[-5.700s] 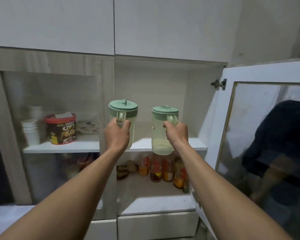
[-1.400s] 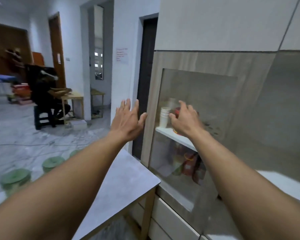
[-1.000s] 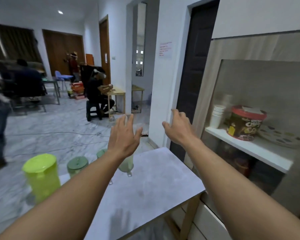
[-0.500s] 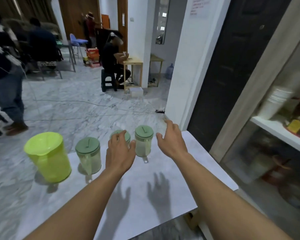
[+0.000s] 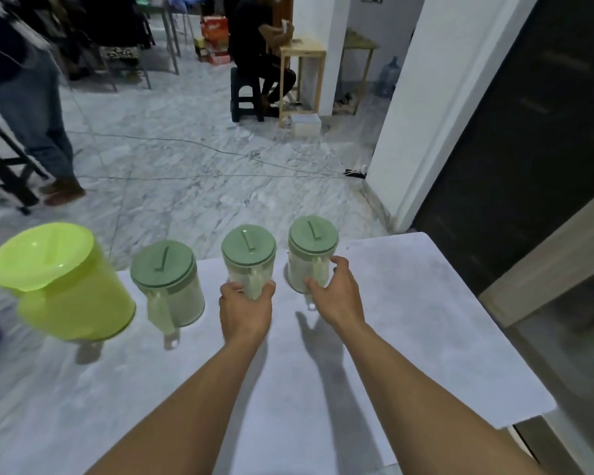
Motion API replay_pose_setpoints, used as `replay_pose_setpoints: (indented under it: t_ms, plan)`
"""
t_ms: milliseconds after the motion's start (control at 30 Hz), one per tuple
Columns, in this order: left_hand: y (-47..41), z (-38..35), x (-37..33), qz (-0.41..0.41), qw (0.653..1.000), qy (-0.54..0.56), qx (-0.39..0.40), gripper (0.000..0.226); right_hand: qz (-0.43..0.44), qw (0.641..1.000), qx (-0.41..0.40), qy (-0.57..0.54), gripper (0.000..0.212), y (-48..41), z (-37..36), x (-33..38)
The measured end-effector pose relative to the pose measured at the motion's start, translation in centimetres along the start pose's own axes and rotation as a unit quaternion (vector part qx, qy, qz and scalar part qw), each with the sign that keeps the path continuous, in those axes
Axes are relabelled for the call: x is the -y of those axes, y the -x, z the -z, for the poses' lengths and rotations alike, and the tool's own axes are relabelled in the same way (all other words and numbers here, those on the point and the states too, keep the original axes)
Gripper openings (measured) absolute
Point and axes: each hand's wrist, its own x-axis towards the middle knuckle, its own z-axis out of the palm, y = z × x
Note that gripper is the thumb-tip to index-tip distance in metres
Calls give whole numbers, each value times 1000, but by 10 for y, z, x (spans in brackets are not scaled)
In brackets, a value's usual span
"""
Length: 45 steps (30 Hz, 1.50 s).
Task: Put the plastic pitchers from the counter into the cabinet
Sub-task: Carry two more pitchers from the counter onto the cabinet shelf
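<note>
Along the far edge of the pale grey surface [image 5: 408, 320] four plastic pitchers stand upright in a row. At the left end, towards the far left corner, is a lime-green pitcher [image 5: 62, 282] with a matching lid, larger than the others. Just beside it stands the second pitcher [image 5: 172, 286], clear-bodied with a sage-green lid, its handle turned towards the near edge. The third pitcher [image 5: 249, 258] and the fourth pitcher [image 5: 311, 248] are of the same kind, each with a sage-green lid and a raised tab on top, and all four stand slightly apart from one another.

The left hand [image 5: 246, 311] has its grip closed about the handle side of the third pitcher, thumb on one side and fingers on the other, low on the body. The right hand [image 5: 336, 293] is at the handle of the fourth pitcher, with the fingers curled partly round it and the thumb still spread; whether this grip has fully closed cannot be told. Both pitchers rest on the surface. Both forearms reach in from the near edge and throw shadows on the top.

Beyond the far edge lies a marble floor [image 5: 192, 159]. At the right edge of the view the cabinet [image 5: 546, 279] shows only as a wood-toned frame.
</note>
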Motion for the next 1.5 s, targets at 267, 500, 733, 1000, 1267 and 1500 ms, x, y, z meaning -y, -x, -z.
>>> replay_pose_setpoints:
  t_ms: [267,500,733,1000,1267,1500]
  plan:
    - [-21,-27,9,4,1000,21,6,37,-91,989,23,-118,30,-41,-31,-15]
    - [-34,-22,3,-84,995,-32,-38,27,-73,988,-4,-138,22,-43,-34,-9]
    - [-19,3,-45,-158,986,-28,-34,23,-52,985,-43,-156,17,-26,9,13]
    - [33,35,-116,-256,965,24,49,30,-31,972,-141,-184,15,47,96,58]
    - [141,74,-162,-327,927,92,159,27,-48,930,-299,-206,11,173,185,85]
    - [255,85,-194,-394,877,116,251,27,-63,885,-427,-173,12,304,270,85]
